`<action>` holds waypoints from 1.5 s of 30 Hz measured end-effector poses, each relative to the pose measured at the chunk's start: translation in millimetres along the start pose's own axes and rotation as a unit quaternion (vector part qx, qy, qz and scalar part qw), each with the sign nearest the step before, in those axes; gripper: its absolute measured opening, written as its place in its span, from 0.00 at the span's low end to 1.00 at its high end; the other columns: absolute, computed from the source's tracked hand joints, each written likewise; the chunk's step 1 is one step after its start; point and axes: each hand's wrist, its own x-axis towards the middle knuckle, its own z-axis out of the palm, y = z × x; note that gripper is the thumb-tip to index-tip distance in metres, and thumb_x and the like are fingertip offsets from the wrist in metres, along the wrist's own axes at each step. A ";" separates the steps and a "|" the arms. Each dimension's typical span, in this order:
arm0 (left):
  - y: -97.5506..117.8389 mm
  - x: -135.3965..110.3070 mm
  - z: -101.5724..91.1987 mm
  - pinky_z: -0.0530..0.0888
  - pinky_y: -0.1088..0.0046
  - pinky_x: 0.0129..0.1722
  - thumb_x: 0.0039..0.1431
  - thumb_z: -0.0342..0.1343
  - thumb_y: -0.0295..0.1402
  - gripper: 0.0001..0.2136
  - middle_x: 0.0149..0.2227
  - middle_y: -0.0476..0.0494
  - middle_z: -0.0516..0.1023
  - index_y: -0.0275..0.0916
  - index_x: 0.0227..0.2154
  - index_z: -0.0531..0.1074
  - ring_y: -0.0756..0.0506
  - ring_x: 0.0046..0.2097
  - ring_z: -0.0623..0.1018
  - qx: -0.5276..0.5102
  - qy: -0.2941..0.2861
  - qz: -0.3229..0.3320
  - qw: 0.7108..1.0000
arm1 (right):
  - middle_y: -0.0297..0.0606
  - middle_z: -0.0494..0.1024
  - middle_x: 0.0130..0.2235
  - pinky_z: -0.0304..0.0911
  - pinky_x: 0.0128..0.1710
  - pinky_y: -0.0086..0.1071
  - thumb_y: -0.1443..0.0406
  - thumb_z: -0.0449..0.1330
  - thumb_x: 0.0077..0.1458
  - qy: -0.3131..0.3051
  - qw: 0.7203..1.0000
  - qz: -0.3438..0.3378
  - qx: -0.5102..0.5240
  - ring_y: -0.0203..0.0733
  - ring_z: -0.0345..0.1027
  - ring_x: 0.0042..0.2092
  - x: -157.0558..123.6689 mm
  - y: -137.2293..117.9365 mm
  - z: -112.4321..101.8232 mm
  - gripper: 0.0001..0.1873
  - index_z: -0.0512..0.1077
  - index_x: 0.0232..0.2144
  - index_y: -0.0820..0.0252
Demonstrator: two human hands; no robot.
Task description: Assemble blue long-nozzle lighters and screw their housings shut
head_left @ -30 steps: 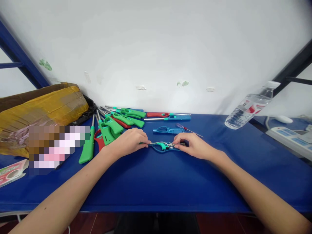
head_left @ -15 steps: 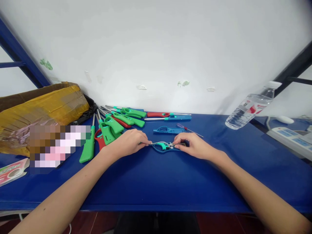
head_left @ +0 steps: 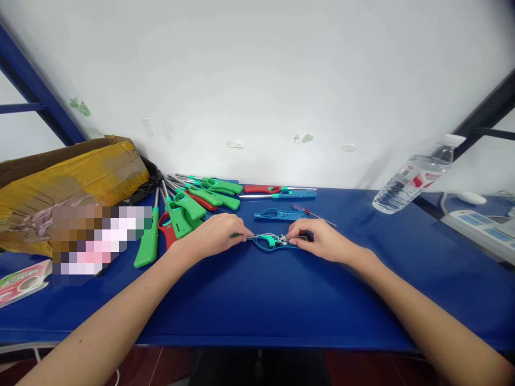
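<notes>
An opened blue lighter shell [head_left: 270, 243] with a teal trigger and small metal parts lies on the blue table [head_left: 257, 300]. My left hand [head_left: 213, 235] is closed in a pinch on the lighter's metal tube at its left end. At the right end, the fingers of my right hand [head_left: 322, 240] are pressed on the shell. Just behind lies a second blue shell half [head_left: 278, 215] and a small red-handled screwdriver [head_left: 311, 212].
A pile of green, red and blue long-nosed lighters [head_left: 189, 206] lies behind my left hand. A taped cardboard box [head_left: 68, 185] stands at the left, a packet [head_left: 22, 281] near the left edge. A tilted water bottle [head_left: 414, 179] and a power strip [head_left: 478, 228] are at the right.
</notes>
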 end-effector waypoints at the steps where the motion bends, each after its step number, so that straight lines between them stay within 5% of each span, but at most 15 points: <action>1: 0.2 -0.4 -0.2 0.71 0.74 0.39 0.61 0.55 0.27 0.11 0.39 0.47 0.81 0.44 0.43 0.79 0.47 0.40 0.78 0.010 -0.001 0.015 1.000 | 0.39 0.80 0.38 0.66 0.35 0.33 0.65 0.58 0.58 0.002 1.000 -0.003 0.000 0.40 0.73 0.37 0.0 0.0 0.0 0.05 0.74 0.32 0.58; 6: 4.3 0.3 2.9 0.71 0.72 0.42 0.62 0.56 0.32 0.08 0.42 0.44 0.79 0.41 0.39 0.80 0.46 0.42 0.76 0.006 0.023 0.031 0.999 | 0.39 0.80 0.38 0.66 0.36 0.33 0.65 0.58 0.58 0.003 1.000 -0.019 -0.008 0.40 0.73 0.37 0.0 0.1 -0.4 0.05 0.74 0.32 0.58; 20: 8.6 14.1 31.4 0.64 0.75 0.30 0.59 0.60 0.39 0.13 0.28 0.49 0.75 0.37 0.23 0.73 0.49 0.32 0.73 -0.010 0.132 -0.046 0.990 | 0.38 0.80 0.38 0.66 0.37 0.33 0.67 0.59 0.58 0.006 0.999 -0.031 -0.024 0.39 0.72 0.37 0.1 4.4 1.2 0.04 0.74 0.33 0.59; 24: 12.5 15.4 33.9 0.66 0.73 0.32 0.57 0.62 0.41 0.11 0.30 0.48 0.76 0.39 0.27 0.74 0.47 0.35 0.75 -0.002 0.131 -0.067 0.989 | 0.39 0.80 0.38 0.67 0.38 0.34 0.67 0.59 0.57 0.008 0.999 -0.033 -0.030 0.40 0.73 0.38 -0.1 5.1 1.2 0.04 0.75 0.33 0.58; 30: 20.1 15.1 34.8 0.71 0.68 0.47 0.61 0.58 0.42 0.17 0.47 0.42 0.76 0.40 0.49 0.72 0.43 0.47 0.75 -0.051 0.108 -0.011 0.993 | 0.38 0.80 0.37 0.66 0.37 0.33 0.66 0.59 0.57 0.010 0.999 -0.036 -0.028 0.40 0.73 0.37 -0.6 3.9 0.6 0.04 0.74 0.33 0.57; 45: 21.8 16.5 36.7 0.71 0.68 0.47 0.61 0.58 0.40 0.12 0.44 0.42 0.77 0.41 0.44 0.76 0.43 0.47 0.73 -0.091 0.078 0.009 0.993 | 0.39 0.80 0.38 0.66 0.37 0.34 0.66 0.58 0.58 0.006 0.999 -0.033 -0.029 0.40 0.72 0.37 -0.4 3.4 0.2 0.05 0.74 0.33 0.58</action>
